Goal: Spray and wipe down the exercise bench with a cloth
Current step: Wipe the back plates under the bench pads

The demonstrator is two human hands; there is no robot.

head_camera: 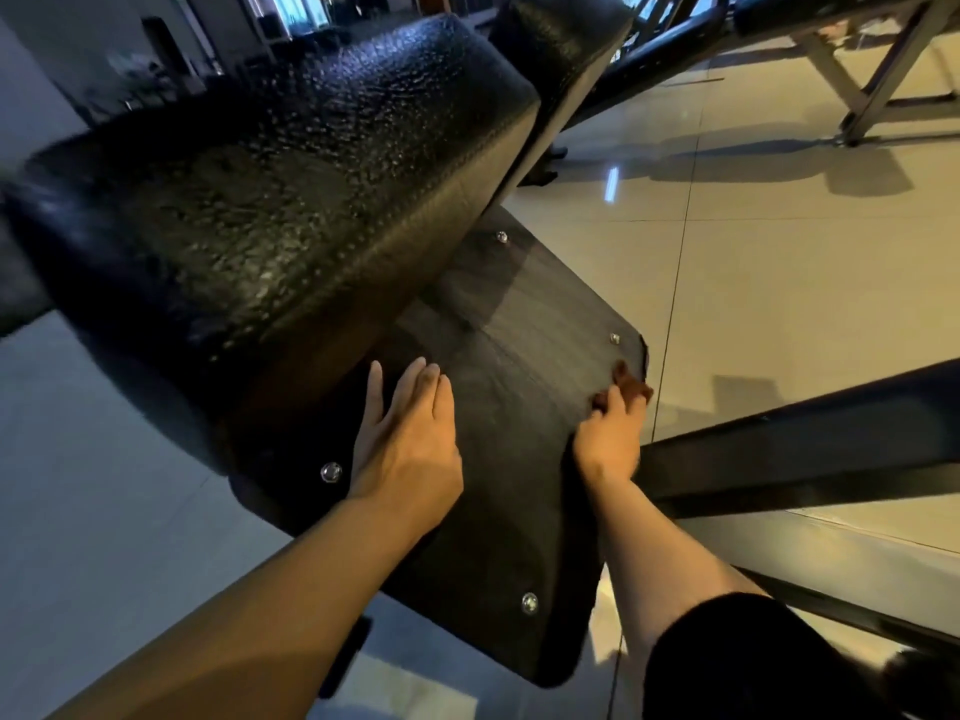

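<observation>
While the left hand (410, 449) lies flat, fingers straight, seemingly steadying the black plate (519, 356), the right hand (610, 433) pinches the brown cloth (626, 387) against its edge.

1. Two forearms enter from the lower edge of the view; both are bare from wrist to elbow, with no watch, band or glove on either.
2. The left hand (410, 449) is bare, no rings visible on its fingers.
3. The right hand (613, 433) is bare too; its fingers are partly hidden, so rings there cannot be judged.
4. A black sleeve (737, 662) covers the right arm above the elbow, plain, with a rounded hem and no visible print or seam.
5. No sleeve shows on the left arm within view.
</observation>
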